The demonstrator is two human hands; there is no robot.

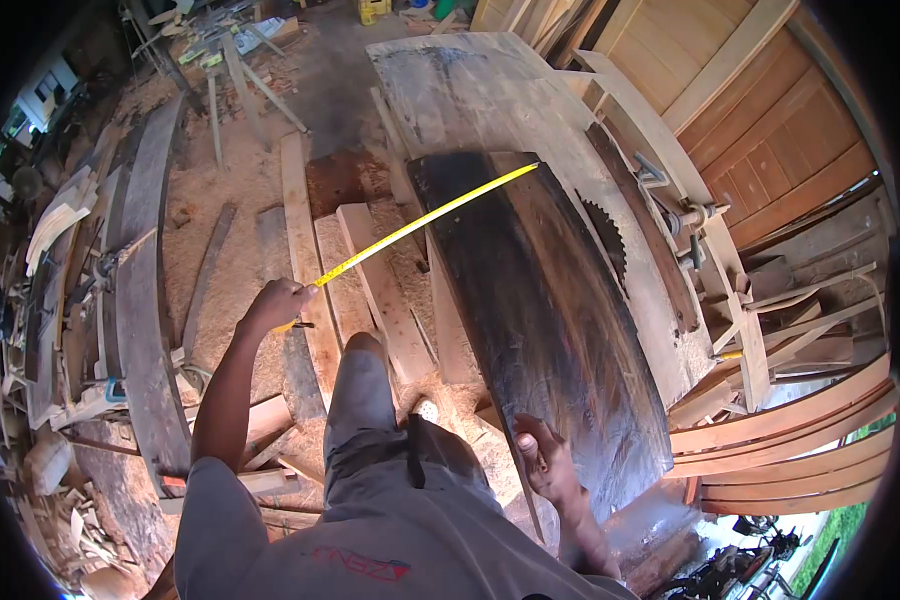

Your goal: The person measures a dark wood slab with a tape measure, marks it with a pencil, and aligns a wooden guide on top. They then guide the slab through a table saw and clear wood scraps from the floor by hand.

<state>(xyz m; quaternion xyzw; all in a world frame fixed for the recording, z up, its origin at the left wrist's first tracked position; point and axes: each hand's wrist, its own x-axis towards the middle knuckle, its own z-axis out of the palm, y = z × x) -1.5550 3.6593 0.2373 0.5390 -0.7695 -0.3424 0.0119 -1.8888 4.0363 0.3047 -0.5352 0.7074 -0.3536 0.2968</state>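
Observation:
My left hand point(278, 303) is closed on a tape measure, most of whose case is hidden in the fingers. Its yellow blade point(420, 222) stretches up and right, and the tip lies at the far edge of a dark wooden board point(540, 290). My right hand point(545, 458) is at the board's near left edge, fingers curled, with a small thin object, perhaps a pencil, between them. The board rests on a saw table point(480, 95), and a toothed circular blade point(606, 240) shows at its right side.
Planks point(375, 280) lie on the sawdust-covered floor ahead of my legs. A long grey beam point(142, 290) stands on the left. Panelled doors point(760, 120) lean at the upper right, with curved timber point(790, 420) below. A clamp point(650, 172) sits beside the saw table.

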